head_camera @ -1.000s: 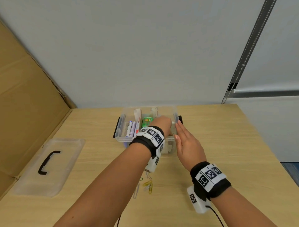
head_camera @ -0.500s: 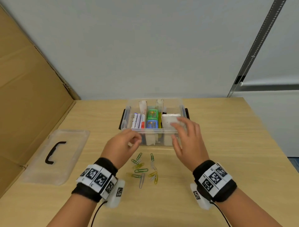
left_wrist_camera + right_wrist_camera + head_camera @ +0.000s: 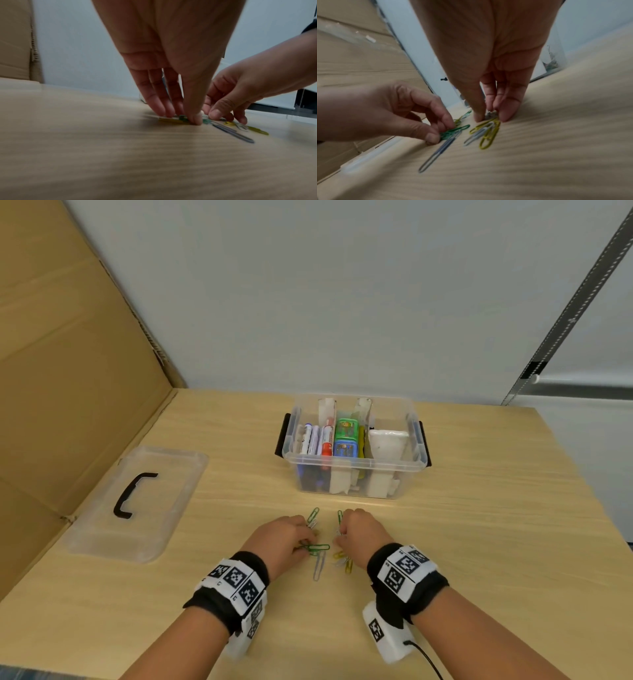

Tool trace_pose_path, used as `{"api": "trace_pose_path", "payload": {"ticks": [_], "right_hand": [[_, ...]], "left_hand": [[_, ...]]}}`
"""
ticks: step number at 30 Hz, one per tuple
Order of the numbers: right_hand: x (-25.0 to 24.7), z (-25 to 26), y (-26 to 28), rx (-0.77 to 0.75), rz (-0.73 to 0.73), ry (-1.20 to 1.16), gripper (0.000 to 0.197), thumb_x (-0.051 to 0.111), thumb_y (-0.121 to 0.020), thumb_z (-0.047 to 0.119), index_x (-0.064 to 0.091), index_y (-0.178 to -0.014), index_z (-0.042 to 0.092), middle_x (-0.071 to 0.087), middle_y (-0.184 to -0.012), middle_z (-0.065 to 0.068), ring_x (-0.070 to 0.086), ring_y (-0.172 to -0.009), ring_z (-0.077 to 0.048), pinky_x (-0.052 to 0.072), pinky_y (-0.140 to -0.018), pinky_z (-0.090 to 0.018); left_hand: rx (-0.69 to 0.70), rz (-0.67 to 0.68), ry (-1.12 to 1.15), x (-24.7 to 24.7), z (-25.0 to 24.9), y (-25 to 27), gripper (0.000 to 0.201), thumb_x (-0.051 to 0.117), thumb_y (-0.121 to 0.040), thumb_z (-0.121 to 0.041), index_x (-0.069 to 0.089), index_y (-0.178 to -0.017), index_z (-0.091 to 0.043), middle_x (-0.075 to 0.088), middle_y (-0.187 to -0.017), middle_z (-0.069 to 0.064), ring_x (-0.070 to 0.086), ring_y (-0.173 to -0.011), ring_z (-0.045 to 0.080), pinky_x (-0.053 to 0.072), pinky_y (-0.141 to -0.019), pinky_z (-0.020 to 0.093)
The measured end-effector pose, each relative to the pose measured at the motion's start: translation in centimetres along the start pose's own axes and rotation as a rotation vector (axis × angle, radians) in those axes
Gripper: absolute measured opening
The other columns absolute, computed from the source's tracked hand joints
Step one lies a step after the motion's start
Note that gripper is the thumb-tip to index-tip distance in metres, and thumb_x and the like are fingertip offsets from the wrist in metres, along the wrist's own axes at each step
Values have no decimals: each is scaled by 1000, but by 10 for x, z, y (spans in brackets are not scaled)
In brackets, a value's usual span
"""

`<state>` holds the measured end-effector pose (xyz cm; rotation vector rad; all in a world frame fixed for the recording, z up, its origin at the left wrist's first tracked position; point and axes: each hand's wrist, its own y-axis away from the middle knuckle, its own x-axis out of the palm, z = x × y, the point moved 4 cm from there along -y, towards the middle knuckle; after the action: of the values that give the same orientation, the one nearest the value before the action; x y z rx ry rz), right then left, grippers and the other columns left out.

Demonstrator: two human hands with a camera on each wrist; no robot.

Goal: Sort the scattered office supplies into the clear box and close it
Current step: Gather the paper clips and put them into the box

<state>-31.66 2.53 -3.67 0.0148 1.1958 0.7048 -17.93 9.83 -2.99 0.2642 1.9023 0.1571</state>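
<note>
Several coloured paper clips (image 3: 319, 566) lie scattered on the wooden table in front of the clear box (image 3: 356, 463). My left hand (image 3: 306, 542) pinches green clips (image 3: 453, 132) between thumb and fingers on the tabletop. My right hand (image 3: 339, 539) pinches a small bunch of yellow and silver clips (image 3: 488, 129) at their far ends. A long silver clip (image 3: 436, 152) lies loose between the hands. The box stands open, with markers (image 3: 317, 440), a green and blue item (image 3: 346, 436) and a white item (image 3: 388, 445) in its compartments.
The clear lid (image 3: 164, 474) with a black handle lies flat at the left, near a cardboard wall (image 3: 68, 371). A grey wall stands behind the table. Bare tabletop (image 3: 496, 525) extends to the right of the box.
Both hands have pulled back from the box to the clips on the table. The left hand left the box's inside; the right hand left its right side. Both now pinch clips.
</note>
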Motion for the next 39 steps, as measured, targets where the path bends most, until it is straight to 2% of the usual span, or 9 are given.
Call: {"api": "trace_pose_path", "payload": {"ticks": [8,12,16,20,25,29,31,34,39], "right_hand": [[4,6,-1,22,6,90,24,59,-85,22,55,-104,9,44,-98,-5,44,-84,-19,38,-72,-27],[-3,-2,-1,36,6,-44,19,60,-81,14,56,-100,11,58,-95,-5,56,-86,-22,45,-71,-28],[-8,-22,3,10,22,-619,23,50,-90,2,61,-108,12,53,-76,3,54,-70,-13,50,-69,-24],[-10,-36,16,86,55,-1146,29,37,-89,-6,56,-73,8,51,-68,-7,49,-62,-20,44,-57,-27],[-5,-29,26,-161,82,-470,9,60,-85,12,56,-83,20,54,-74,8,49,-64,-5,42,-62,-14],[3,-17,24,-282,178,-108,33,71,-81,26,53,-109,23,46,-80,10,47,-73,-10,43,-70,-24],[4,-14,20,-296,178,-55,33,69,-82,25,54,-111,19,47,-84,7,48,-77,-13,42,-73,-26],[3,-10,15,-306,142,-68,16,66,-85,22,57,-98,16,49,-81,6,47,-75,-13,39,-66,-20],[6,-13,15,-285,109,8,13,60,-90,26,52,-87,16,47,-81,6,47,-76,-15,34,-62,-21]], "left_hand": [[-21,14,-113,-1,-11,-3,22,52,-90,-25,60,-110,-17,55,-113,1,53,-106,20,47,-83,32],[-73,65,-93,1,-13,-7,21,55,-88,-25,58,-107,-15,54,-113,3,52,-106,21,48,-85,35],[-62,71,-57,1,-12,-9,18,56,-87,-22,56,-103,-15,54,-109,3,54,-100,22,47,-82,34],[-14,20,15,1,-6,-5,20,53,-89,-19,55,-108,-16,56,-103,1,53,-89,17,43,-77,27],[-13,-115,350,-2,10,2,21,54,-91,-16,61,-108,-25,44,-87,-11,46,-72,1,34,-67,6],[-125,-126,618,-2,19,8,9,50,-94,-15,56,-90,-19,61,-90,4,59,-77,14,48,-75,27],[-172,-68,736,1,16,11,11,42,-97,-10,53,-99,-10,59,-79,3,58,-66,14,51,-66,30],[-221,-44,789,6,8,13,15,35,-98,-6,49,-101,-11,51,-74,-1,48,-58,10,42,-53,17],[-244,-72,503,14,-5,15,25,30,-101,-21,48,-89,-10,58,-84,5,48,-71,13,38,-67,25]]}}
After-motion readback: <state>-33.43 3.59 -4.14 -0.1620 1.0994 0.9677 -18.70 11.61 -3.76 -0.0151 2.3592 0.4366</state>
